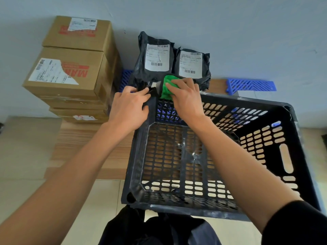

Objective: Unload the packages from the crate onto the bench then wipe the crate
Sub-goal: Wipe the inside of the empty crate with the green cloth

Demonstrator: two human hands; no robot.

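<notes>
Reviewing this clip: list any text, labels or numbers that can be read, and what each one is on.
"MAM", red, upside down, partly covered: lower cardboard box.
Red print on upper cardboard box: blurred, unreadable.
White shipping labels with barcodes on both boxes and both black mailer bags: too small to read.
Crate, green cloth: no text.

Empty black slotted crate on bench; 2 black packages behind.
</notes>
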